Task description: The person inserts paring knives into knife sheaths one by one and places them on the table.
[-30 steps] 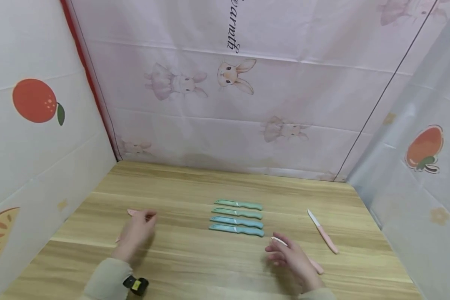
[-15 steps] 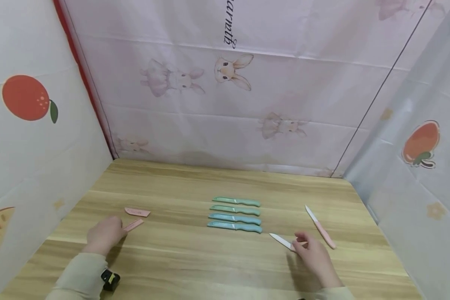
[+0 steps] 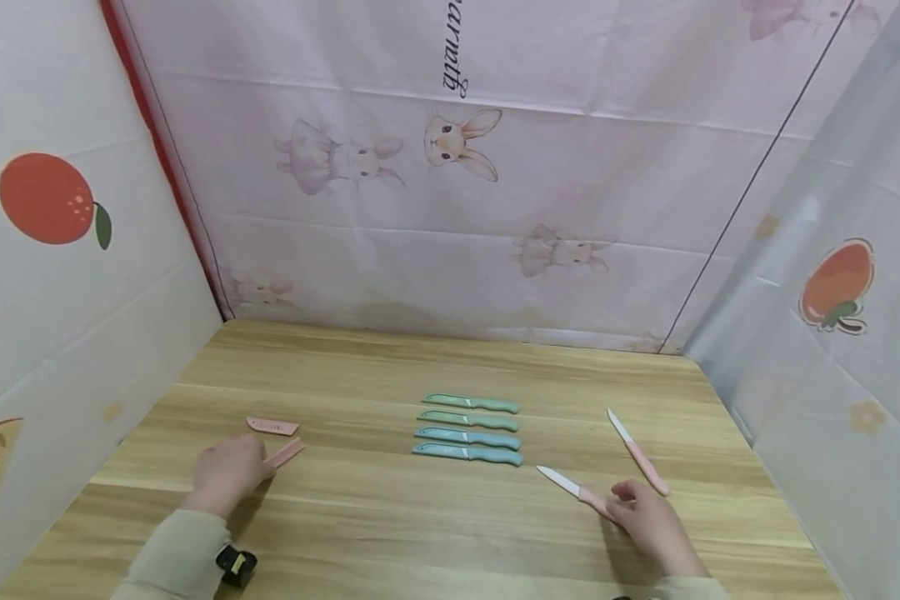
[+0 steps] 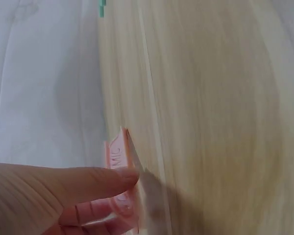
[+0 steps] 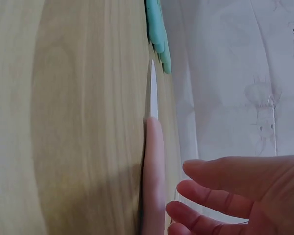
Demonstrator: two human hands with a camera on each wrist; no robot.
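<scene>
My left hand (image 3: pixel 228 473) pinches a pink knife sheath (image 3: pixel 286 452) between thumb and fingers; raised lettering shows on the sheath (image 4: pixel 116 157) in the left wrist view. Just beyond it, a second pink sheath (image 3: pixel 272 426) lies on the table. On the right, my right hand (image 3: pixel 658 523) hovers at the handle end of a pink paring knife (image 3: pixel 593 500), its white blade pointing to the far left. In the right wrist view, thumb and fingers are spread beside the handle (image 5: pixel 154 176), apart from it. Another bare pink paring knife (image 3: pixel 647 467) lies farther right.
Mid-table, two green sheathed knives (image 3: pixel 471 403) and two blue sheathed knives (image 3: pixel 468 452) lie in a row, handles to the right. Printed cloth walls (image 3: pixel 390 275) enclose the wooden table (image 3: pixel 390 533) at the back and both sides.
My left hand has picked up one pink sheath, drawn back from the other, then shifted slightly right. My right hand has slid right, from over the near knife's blade to its handle end.
</scene>
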